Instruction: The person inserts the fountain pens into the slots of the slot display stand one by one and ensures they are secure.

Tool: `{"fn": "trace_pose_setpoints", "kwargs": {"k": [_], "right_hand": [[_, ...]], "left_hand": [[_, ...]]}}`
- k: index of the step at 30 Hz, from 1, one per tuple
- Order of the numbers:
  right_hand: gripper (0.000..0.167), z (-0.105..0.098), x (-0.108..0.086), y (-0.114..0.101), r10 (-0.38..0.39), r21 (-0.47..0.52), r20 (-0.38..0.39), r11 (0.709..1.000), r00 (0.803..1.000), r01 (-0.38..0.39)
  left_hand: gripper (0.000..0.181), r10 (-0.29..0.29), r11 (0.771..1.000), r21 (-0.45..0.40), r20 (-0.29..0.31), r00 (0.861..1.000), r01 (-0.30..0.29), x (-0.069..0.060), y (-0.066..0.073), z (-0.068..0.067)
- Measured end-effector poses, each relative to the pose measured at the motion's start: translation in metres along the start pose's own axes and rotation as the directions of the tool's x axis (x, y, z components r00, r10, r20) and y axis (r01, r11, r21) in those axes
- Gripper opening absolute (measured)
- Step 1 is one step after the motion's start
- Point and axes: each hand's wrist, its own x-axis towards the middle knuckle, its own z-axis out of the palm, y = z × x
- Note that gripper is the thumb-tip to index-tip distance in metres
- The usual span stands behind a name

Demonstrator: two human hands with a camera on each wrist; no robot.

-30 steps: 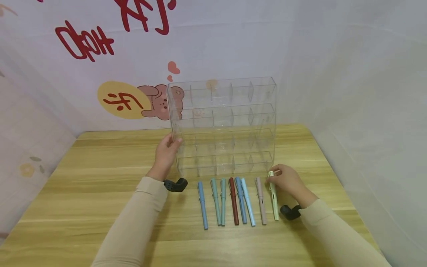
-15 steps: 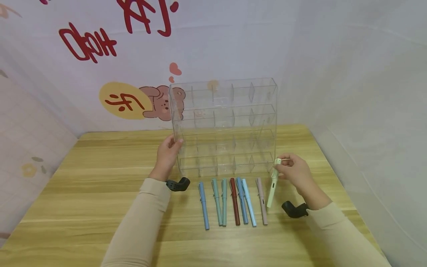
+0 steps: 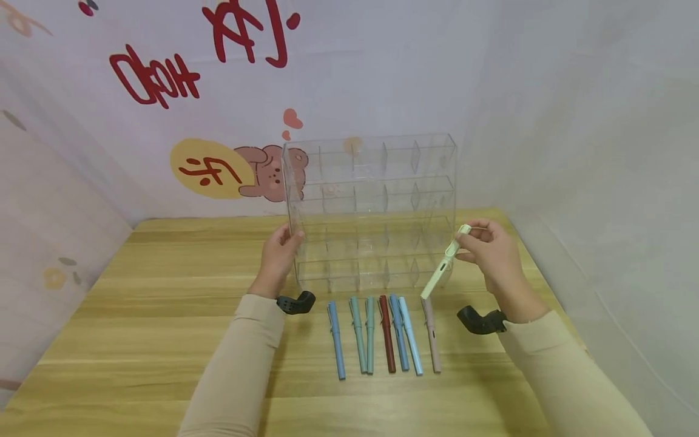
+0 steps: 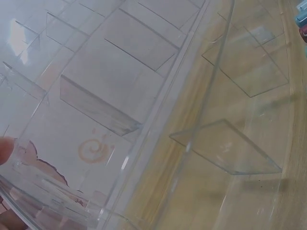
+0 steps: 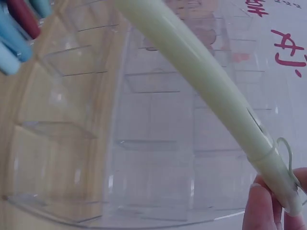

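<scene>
The pale green pen (image 3: 445, 261) is pinched at its cap by the right grip (image 3: 496, 255), long axis aslant, barrel end pointing down-left; the clear rack (image 3: 371, 209) is apparently pinched by the left grip (image 3: 277, 258).

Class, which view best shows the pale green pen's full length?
The head view: the pale green pen fits wholly in frame. The right wrist view is closer but crops one end; the left wrist view shows none.
</scene>
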Motion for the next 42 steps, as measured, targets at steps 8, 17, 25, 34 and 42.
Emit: {"fn": "trace_pose_setpoints", "kwargs": {"k": [8, 17, 25, 34, 42], "right_hand": [[0.024, 0.019, 0.014, -0.029, -0.068, 0.166, -0.063, 0.983, 0.996, 0.077], [0.028, 0.033, 0.035, -0.070, -0.177, 0.315, -0.172, 0.922, 0.969, 0.225], [0.024, 0.044, 0.053, -0.100, -0.201, 0.406, -0.259, 0.865, 0.945, 0.295], [0.026, 0.056, 0.072, -0.117, -0.144, 0.506, -0.329, 0.808, 0.933, 0.303], [0.028, 0.067, 0.085, -0.122, -0.086, 0.515, -0.357, 0.812, 0.930, 0.273]], "left_hand": [[0.047, -0.008, 1.000, 0.009, -0.001, 1.000, 0.008, -0.001, -0.001, 0.000], [0.049, -0.012, 1.000, 0.017, 0.011, 1.000, 0.011, -0.001, -0.002, 0.002], [0.048, -0.015, 1.000, -0.010, 0.005, 1.000, 0.015, -0.003, -0.001, 0.002], [0.047, -0.001, 1.000, -0.016, 0.000, 1.000, 0.001, -0.004, 0.000, 0.001], [0.047, 0.000, 0.999, -0.035, 0.005, 1.000, 0.000, -0.004, -0.001, 0.001]]}}
